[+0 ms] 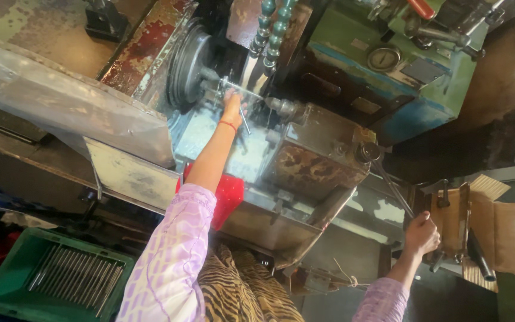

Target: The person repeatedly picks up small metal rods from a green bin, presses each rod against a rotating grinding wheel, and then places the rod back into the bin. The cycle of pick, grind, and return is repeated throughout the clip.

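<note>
**At the lathe: one rod going in, lever held**

At the chuck (pixel 189 62) of the old, rust-stained lathe, I have my left hand (pixel 232 107) reaching in over the machine bed, its fingers (pixel 229 95) closed around a thin metal rod (pixel 242 116) that sits just beside the chuck face, under the segmented coolant hoses (pixel 269 30). I cannot tell whether the rod's end is already seated in the chuck or merely next to it; the view there is too crowded. My right hand (pixel 421 234) is well apart, low at the right, its fingers clenched around the end of a long lever (pixel 391 188) that runs up to a knob on the machine's rusty housing (pixel 314 158).

Down at the lower left, a green crate (pixel 7 280) holds a row of similar metal rods (pixel 75 277) lying side by side. I judge the work to be mid-cycle: one rod is at the spindle and many wait in the crate, so most of the batch looks undone, though I cannot tell which rods are finished. A red cloth (pixel 229 200) hangs at the edge of the machine tray (pixel 132 176), near my left sleeve.
</note>
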